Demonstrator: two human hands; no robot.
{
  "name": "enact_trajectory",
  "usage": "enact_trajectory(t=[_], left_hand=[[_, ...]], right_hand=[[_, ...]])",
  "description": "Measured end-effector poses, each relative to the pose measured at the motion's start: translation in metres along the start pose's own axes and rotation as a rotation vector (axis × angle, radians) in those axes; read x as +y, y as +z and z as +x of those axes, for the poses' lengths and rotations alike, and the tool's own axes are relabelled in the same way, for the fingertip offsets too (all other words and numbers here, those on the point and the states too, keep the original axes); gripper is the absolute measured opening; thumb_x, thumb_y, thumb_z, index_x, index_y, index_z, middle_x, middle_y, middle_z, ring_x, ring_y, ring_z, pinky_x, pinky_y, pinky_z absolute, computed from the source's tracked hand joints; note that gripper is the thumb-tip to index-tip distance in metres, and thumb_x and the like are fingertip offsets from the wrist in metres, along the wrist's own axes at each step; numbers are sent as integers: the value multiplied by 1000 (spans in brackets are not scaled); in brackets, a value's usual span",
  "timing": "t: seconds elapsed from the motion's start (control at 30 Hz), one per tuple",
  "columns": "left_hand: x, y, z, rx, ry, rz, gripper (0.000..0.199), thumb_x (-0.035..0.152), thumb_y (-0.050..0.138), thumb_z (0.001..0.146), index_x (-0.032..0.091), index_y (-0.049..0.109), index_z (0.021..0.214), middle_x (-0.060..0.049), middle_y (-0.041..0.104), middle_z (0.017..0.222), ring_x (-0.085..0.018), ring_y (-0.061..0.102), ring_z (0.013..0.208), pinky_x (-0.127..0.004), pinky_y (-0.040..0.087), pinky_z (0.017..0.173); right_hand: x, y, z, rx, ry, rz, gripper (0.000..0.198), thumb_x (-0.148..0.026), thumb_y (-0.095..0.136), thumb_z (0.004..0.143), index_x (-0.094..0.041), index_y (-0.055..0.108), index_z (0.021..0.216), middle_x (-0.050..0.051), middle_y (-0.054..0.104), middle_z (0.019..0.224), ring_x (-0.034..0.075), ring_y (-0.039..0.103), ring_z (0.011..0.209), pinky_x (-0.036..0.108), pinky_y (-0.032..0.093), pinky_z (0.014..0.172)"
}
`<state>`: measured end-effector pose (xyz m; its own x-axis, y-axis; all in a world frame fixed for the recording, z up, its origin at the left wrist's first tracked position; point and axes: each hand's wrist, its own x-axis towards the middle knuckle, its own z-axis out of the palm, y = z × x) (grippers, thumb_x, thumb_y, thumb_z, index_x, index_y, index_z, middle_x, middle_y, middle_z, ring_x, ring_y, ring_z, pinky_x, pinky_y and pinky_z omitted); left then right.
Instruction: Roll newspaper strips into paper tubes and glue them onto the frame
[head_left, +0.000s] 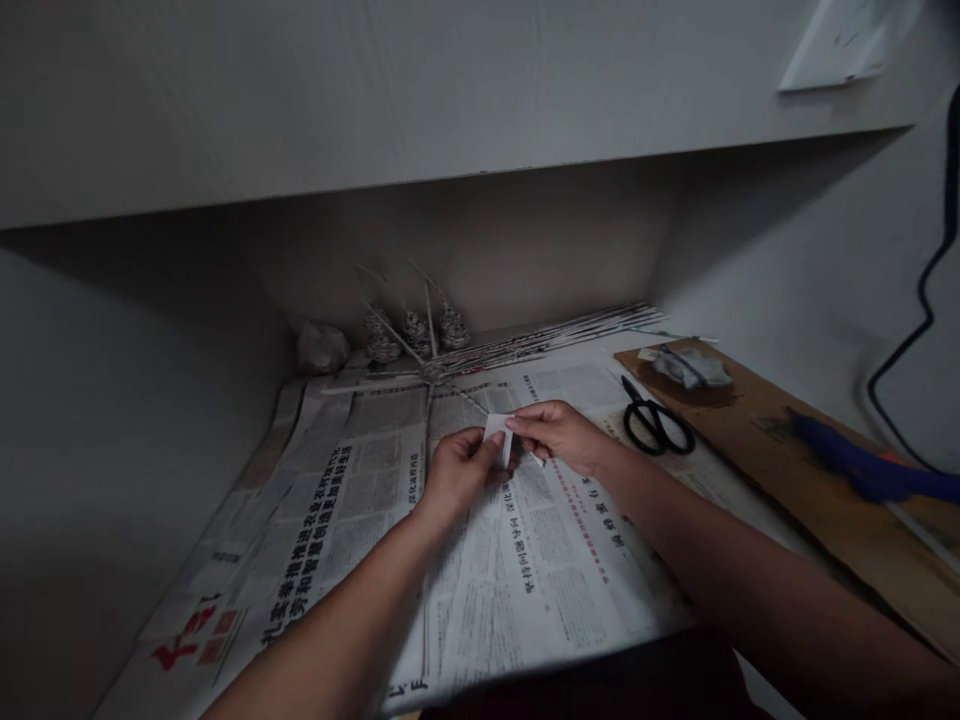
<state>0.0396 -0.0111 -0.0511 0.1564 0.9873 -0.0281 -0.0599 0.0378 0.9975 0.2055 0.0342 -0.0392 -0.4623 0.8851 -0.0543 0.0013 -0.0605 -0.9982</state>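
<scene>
A small white piece of paper (498, 427) is between my two hands, above the newspaper. My left hand (459, 466) is closed, its thumb pressed on the paper's lower part. With fingers pinched, my right hand (556, 436) grips the paper's upper right edge. A thin rolled-paper stick (466, 398) runs from the crossed sticks (433, 374) toward the paper; its end is hidden at my hands. Several arms spread from that crossing, some rising toward the back. A pale tip of something shows just below my right fingers; I cannot make out what it is.
Newspaper (375, 500) covers the table. Black scissors (657, 425) lie at right, beside a brown board (757, 440) bearing a blue glue gun (862, 460) and a crumpled pale bundle (690, 367). Behind are paper sticks (555, 345), woven pieces (415, 330) and a plastic bag (322, 347). A shelf overhangs.
</scene>
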Motion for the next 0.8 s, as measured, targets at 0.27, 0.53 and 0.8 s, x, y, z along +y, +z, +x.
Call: enact_trajectory(t=[0.27,0.53,0.8], left_hand=[[2,2,-1,7,-11,31,40,49,60,77,11,66,89,-12,68,84,-19,64,71,-30,53,61],[-1,2,0,26,21,55,36,48,62,75,12,65,80,-7,66,76,-18,62,69,-30,54,60],[-3,4,0,38,20,115,36,47,62,75,12,64,79,-6,64,73,-17,60,65,-30,54,58]], right_hand=[[0,3,0,11,-2,76,33,-44,70,69,-11,65,71,-5,45,48,4,34,40,19,21,36],[2,10,2,169,34,134,36,-42,78,59,-10,66,73,-7,44,42,3,29,35,19,14,34],[3,15,2,222,13,95,37,-43,79,57,-15,55,61,-7,46,41,3,30,34,20,16,33]])
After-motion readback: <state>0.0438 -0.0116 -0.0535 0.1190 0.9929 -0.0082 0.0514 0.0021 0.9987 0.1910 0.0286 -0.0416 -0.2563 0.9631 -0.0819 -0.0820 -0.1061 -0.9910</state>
